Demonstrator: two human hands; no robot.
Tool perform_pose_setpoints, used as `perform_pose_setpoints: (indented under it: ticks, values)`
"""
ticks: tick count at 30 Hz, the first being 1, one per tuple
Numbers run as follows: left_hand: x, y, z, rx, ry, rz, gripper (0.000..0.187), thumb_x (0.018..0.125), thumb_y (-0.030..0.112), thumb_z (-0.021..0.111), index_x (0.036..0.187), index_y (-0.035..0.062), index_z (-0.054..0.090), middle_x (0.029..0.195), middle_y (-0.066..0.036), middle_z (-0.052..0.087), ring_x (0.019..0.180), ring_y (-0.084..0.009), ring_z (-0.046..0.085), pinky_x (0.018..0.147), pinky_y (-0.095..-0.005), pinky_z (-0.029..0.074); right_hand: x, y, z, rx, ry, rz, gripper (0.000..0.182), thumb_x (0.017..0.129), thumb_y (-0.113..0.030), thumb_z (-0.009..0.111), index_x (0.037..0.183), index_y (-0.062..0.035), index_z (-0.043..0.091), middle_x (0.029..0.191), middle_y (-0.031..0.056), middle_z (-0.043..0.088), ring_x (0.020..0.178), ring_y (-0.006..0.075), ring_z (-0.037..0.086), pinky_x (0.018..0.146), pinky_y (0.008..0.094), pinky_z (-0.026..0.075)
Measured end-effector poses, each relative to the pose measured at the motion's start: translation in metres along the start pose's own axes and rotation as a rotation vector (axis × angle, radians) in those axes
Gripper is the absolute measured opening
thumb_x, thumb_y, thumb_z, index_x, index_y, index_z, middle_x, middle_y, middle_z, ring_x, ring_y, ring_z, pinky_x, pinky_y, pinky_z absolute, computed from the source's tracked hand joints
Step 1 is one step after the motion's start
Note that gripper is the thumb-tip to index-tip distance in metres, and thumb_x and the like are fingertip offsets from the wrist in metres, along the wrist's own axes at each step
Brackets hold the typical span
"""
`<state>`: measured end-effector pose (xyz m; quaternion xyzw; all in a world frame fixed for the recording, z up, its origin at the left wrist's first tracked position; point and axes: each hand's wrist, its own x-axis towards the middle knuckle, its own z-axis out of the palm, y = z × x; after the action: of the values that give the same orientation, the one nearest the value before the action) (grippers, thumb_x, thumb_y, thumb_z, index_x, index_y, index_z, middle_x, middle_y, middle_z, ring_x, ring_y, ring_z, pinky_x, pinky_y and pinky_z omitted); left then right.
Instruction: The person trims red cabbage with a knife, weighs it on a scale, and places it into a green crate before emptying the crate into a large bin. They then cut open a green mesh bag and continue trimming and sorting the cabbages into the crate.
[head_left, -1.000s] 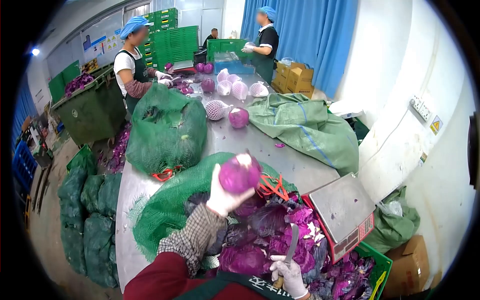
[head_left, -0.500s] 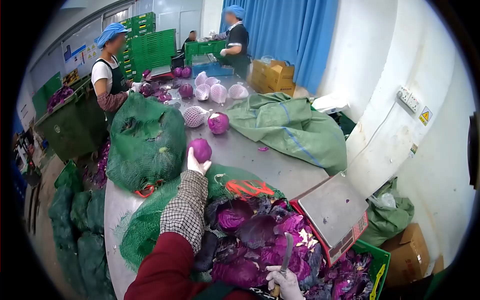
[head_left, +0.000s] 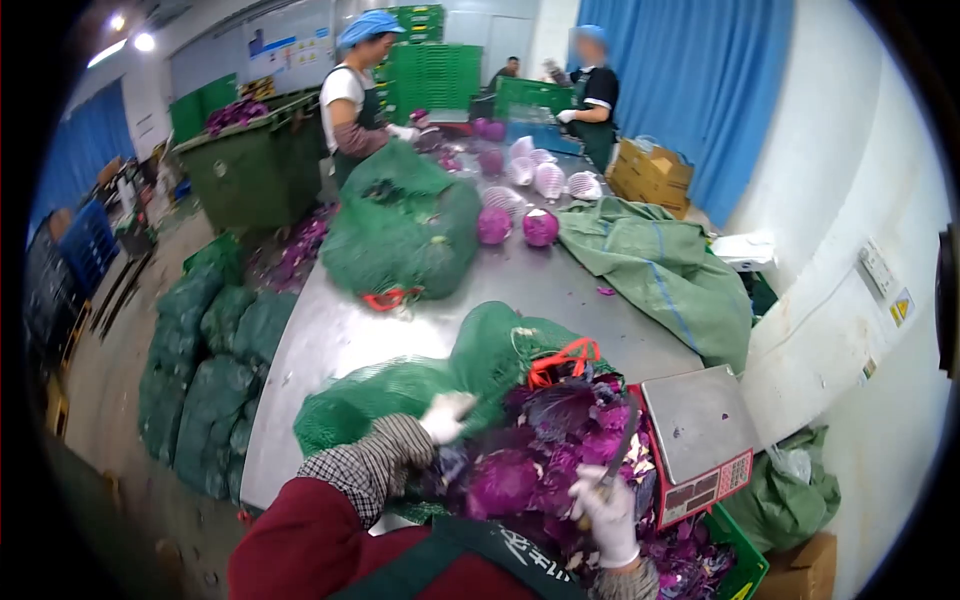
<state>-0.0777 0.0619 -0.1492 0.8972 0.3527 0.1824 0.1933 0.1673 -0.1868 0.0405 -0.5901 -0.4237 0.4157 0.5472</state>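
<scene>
Purple cabbage now set beside 2nd cabbage, bare table nearer; L hand blurred, opening unclear, by net; R hand closed round knife.

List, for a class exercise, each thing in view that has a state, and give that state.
Left hand: gloved, blurred, grip unclear.
Right hand: gloved, closed on a knife.
Near net bag: slack, crumpled.
Far net bag: filled, bulging.
Woven sack: slack, lying on the table.
Two purple cabbages: unwrapped.
Cabbages behind them: in foam nets.
Wheeled bin: open, heaped.
Scale: display unreadable.
</scene>
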Motion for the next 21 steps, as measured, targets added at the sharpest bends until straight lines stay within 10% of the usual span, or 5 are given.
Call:
perform_pose_setpoints:
  ticks: [8, 14, 18, 19, 21]
  values:
    - [-0.042, 0.082, -0.084, -0.45, 0.171, -0.406, 0.067, 0.086, 0.039, 0.066, 0.134, -0.0016, 0.045, 0.137, -0.024, 0.045, 0.13, -0.0317, 0.042, 0.109, -0.0375, 0.032, 0.134, 0.01, -0.055, -1.115, -0.087, -0.956, 0.018, 0.077, -0.007, 0.062, 0.095, -0.0059, 0.06, 0.111, 0.0162, 0.057, 0.102, 0.0335, 0.055, 0.085, 0.0414, 0.047]
    - [-0.153, 0.035, -0.155, -0.004, 0.703, -0.577, 0.065, 0.081, 0.024, 0.071, 0.134, -0.0013, 0.044, 0.141, -0.02, 0.041, 0.131, -0.0319, 0.038, 0.11, -0.041, 0.029, 0.255, 0.062, -0.057, -0.941, -0.128, -0.356, 0.042, 0.084, -0.023, 0.057, 0.122, -0.0037, 0.055, 0.132, 0.0243, 0.048, 0.128, 0.0377, 0.04, 0.108, 0.0396, 0.032]
    - [-0.234, 0.006, -0.121, -0.128, 0.597, -0.981, 0.076, 0.083, 0.023, 0.069, 0.143, -0.003, 0.029, 0.149, -0.024, 0.026, 0.138, -0.0338, 0.027, 0.112, -0.0396, 0.024, 0.292, 0.055, -0.024, -1.071, -0.209, -0.151, 0.06, 0.084, -0.033, 0.053, 0.137, -0.0061, 0.042, 0.141, 0.0258, 0.039, 0.132, 0.0375, 0.036, 0.11, 0.0405, 0.029]
    - [-0.235, 0.016, -0.108, -0.402, 0.522, -0.948, 0.084, 0.083, 0.031, 0.068, 0.145, -0.0027, 0.021, 0.152, -0.024, 0.019, 0.142, -0.0327, 0.017, 0.115, -0.0411, 0.015, 0.295, 0.056, -0.015, -1.073, -0.221, -0.065, 0.061, 0.083, -0.033, 0.053, 0.138, -0.0092, 0.042, 0.142, 0.0244, 0.037, 0.131, 0.0367, 0.037, 0.109, 0.041, 0.03]
    - [-0.246, 0.013, -0.052, -0.007, 0.166, -0.866, 0.107, 0.077, 0.049, 0.069, 0.148, -0.0021, 0.007, 0.154, -0.025, 0.008, 0.144, -0.0362, 0.0, 0.114, -0.0468, -0.006, 0.306, 0.094, -0.005, -1.08, -0.214, -0.119, 0.053, 0.082, -0.034, 0.051, 0.13, -0.0124, 0.052, 0.133, 0.0215, 0.049, 0.12, 0.0356, 0.048, 0.102, 0.042, 0.038]
